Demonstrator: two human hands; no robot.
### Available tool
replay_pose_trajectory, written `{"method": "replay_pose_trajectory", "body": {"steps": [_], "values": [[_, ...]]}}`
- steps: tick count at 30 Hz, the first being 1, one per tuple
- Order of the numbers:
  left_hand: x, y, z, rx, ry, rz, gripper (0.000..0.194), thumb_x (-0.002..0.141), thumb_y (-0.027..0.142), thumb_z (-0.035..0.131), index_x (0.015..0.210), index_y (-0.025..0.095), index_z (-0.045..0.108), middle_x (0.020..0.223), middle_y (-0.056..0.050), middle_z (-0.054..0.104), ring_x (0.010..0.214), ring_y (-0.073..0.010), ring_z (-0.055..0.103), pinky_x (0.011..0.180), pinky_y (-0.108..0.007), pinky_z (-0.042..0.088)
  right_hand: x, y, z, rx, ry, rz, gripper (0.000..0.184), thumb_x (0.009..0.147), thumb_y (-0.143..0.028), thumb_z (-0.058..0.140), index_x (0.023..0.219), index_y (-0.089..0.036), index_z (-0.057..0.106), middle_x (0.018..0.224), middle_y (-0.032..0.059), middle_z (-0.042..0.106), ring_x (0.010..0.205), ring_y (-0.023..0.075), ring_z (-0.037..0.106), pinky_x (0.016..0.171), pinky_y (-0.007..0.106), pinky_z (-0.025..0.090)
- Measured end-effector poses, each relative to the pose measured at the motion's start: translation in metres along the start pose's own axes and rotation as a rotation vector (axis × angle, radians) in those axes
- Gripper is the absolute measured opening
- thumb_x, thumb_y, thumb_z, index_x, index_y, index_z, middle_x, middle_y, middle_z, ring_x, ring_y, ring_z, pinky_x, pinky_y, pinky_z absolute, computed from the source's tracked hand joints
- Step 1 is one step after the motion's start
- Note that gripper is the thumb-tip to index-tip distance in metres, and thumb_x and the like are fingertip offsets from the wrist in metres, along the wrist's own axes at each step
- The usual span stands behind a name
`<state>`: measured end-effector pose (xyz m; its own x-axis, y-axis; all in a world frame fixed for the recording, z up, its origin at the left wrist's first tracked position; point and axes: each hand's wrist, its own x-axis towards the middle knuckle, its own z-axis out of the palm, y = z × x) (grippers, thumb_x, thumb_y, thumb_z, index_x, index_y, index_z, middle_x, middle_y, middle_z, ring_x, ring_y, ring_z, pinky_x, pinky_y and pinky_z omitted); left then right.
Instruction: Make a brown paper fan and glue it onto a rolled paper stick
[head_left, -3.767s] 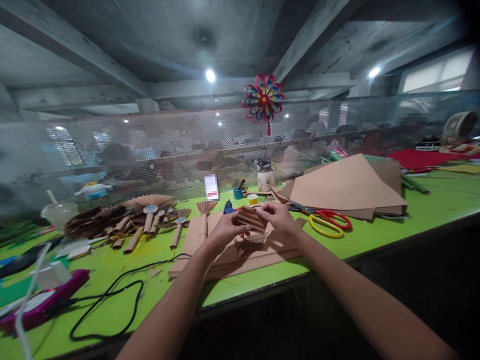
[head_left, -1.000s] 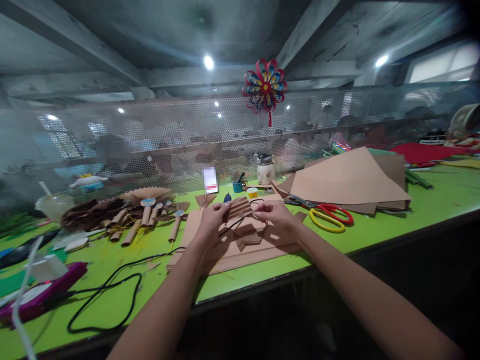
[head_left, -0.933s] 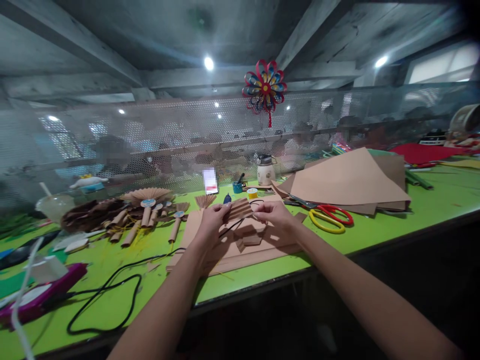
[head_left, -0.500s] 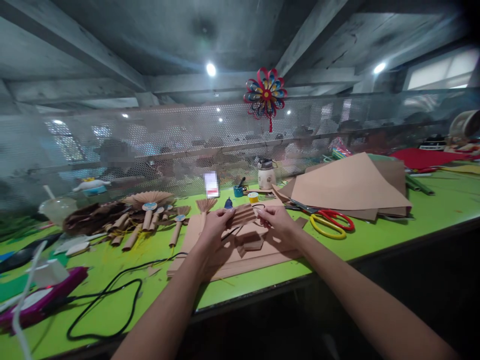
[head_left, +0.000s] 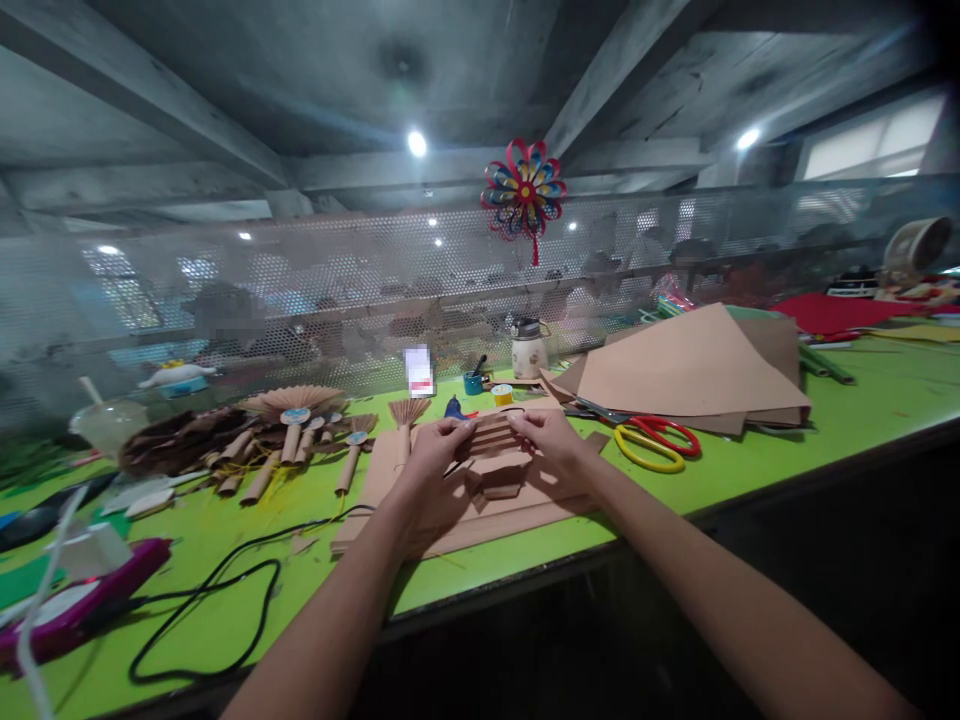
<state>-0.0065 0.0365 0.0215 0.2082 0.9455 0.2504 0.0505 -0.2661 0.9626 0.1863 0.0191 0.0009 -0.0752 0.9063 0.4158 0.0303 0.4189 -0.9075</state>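
A small strip of brown paper with pleats (head_left: 495, 435) is stretched between my two hands. My left hand (head_left: 441, 446) pinches its left end between thumb and fingers. At the right end, my right hand (head_left: 547, 436) pinches it the same way. Below the strip, folded paper scraps (head_left: 501, 478) lie on a stack of brown sheets (head_left: 450, 535). Just behind my left hand is a blue glue gun (head_left: 454, 407), partly hidden. Scissors with one red and one yellow handle (head_left: 652, 447) lie to the right of my right hand.
Brown paper fans (head_left: 296, 410) and rolled paper handles lie at left. A black cable (head_left: 274, 570) and a purple power strip (head_left: 97, 595) are nearer. Large brown sheets (head_left: 690, 365) fill the right. A phone (head_left: 419, 371), a yellow spool (head_left: 502, 395) and a bottle (head_left: 529, 350) stand behind.
My right hand has moved slightly left and now grips the strip's right end. The strip is now spread level between both hands. The whole view has shifted slightly.
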Motion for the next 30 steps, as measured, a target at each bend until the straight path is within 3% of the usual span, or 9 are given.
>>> {"method": "replay_pose_trajectory", "body": {"steps": [13,25,27,30], "values": [[0.001,-0.003,-0.001,-0.048,-0.095,-0.032,0.034,0.068,0.045,0.073,0.064,0.013,0.061,0.056,0.002,0.049,0.05,-0.008,0.04,0.049,-0.022,0.028,-0.002,-0.005,-0.002,-0.03,0.042,-0.036,0.039,0.077,-0.048,0.061,0.055,-0.017,0.051,0.05,-0.0023,0.047,0.049,0.0102,0.042,0.049,0.024,0.033],[-0.005,0.006,0.001,-0.034,-0.188,-0.039,0.026,0.068,0.034,0.072,0.061,0.014,0.058,0.057,0.003,0.051,0.052,-0.0083,0.044,0.053,-0.022,0.033,0.004,0.002,-0.006,-0.029,0.068,-0.037,0.039,0.073,-0.047,0.063,0.054,-0.017,0.049,0.048,-0.0041,0.044,0.049,0.0094,0.04,0.05,0.024,0.031],[-0.005,0.005,0.001,0.018,-0.228,-0.031,0.023,0.069,0.032,0.071,0.062,0.014,0.059,0.056,0.002,0.051,0.052,-0.0085,0.044,0.053,-0.023,0.033,0.004,0.003,-0.006,-0.019,0.069,-0.037,0.037,0.073,-0.048,0.064,0.058,-0.016,0.051,0.051,-0.004,0.045,0.049,0.0095,0.041,0.049,0.024,0.032],[-0.007,0.003,0.002,0.116,-0.386,-0.069,0.018,0.069,0.029,0.07,0.064,0.014,0.06,0.055,0.002,0.054,0.05,-0.0096,0.047,0.053,-0.024,0.035,0.002,0.004,-0.004,-0.005,0.064,-0.029,0.035,0.073,-0.049,0.063,0.067,-0.015,0.057,0.057,-0.0032,0.049,0.051,0.0101,0.042,0.048,0.023,0.033]]}}
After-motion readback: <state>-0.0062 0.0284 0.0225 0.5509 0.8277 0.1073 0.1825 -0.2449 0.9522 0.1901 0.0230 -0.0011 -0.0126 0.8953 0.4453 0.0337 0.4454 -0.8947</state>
